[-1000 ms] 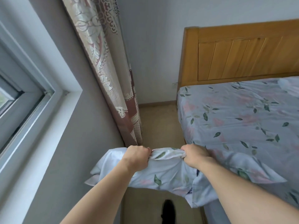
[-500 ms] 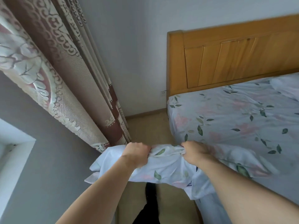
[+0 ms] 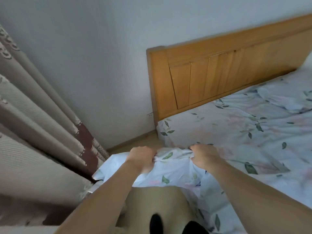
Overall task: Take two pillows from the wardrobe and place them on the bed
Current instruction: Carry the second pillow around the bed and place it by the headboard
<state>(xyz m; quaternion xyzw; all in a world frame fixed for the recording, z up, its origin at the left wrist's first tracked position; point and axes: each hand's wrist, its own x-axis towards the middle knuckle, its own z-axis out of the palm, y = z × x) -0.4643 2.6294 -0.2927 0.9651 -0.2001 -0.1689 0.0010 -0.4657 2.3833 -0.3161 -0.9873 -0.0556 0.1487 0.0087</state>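
Both hands bunch the top edge of a leaf-printed pillow (image 3: 170,171): the left hand (image 3: 141,157) and the right hand (image 3: 203,155) each have fingers curled tight into the fabric. The pillow hangs at the bed's (image 3: 244,132) near corner, partly over the floor (image 3: 157,205). The wooden headboard (image 3: 211,78) stands at one o'clock, patterned curtains (image 3: 42,132) at nine, and another pillow (image 3: 287,98) lies at three.

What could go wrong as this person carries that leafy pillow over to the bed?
The pillow is gripped only by bunched fabric along one edge, in the left hand and right hand, so the case could slip or the filling sag. Its left corner hangs close to the curtain and might snag. It could also land short of the headboard.
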